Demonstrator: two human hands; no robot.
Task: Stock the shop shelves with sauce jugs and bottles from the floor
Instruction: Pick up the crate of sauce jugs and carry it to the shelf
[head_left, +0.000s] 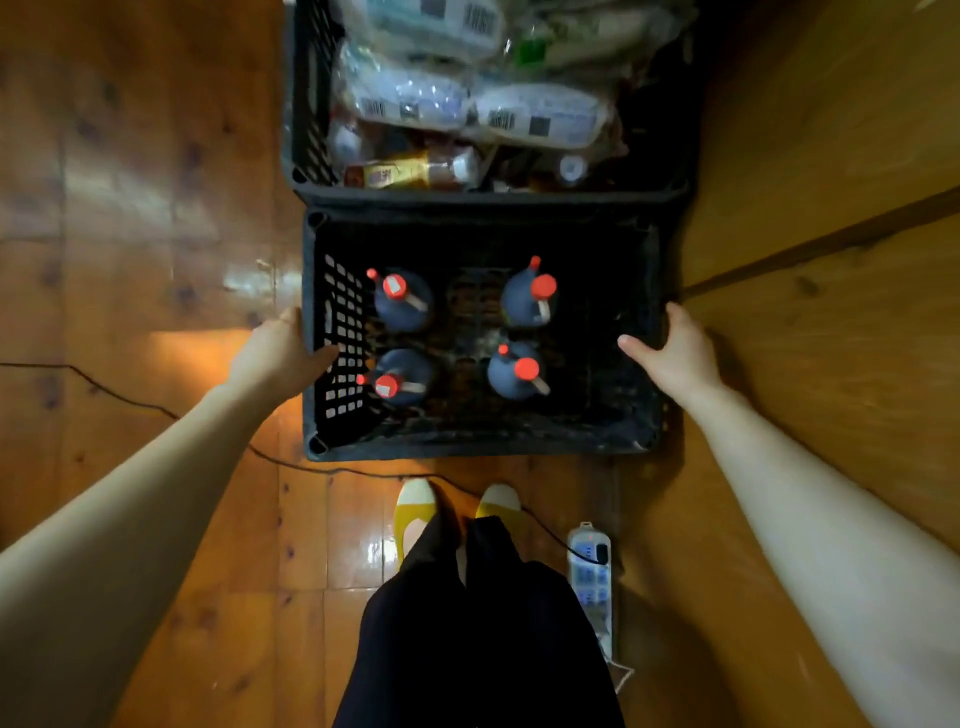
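1. The black crate (467, 451) stood on the floor (130, 218) against a second crate (306, 104); a wooden panel (831, 156) crowded its right, open floor lay left
2. Packets (540, 114) in the second crate bore barcodes, lettering unreadable
3. Four red-capped sauce jugs (402, 306) stood inside the black crate; left grip (283, 348) and right grip (670, 348) clasped its side rims

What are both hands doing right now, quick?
Left hand: grips the left rim of the black crate, thumb inside.
Right hand: grips the crate's right rim, thumb inside.
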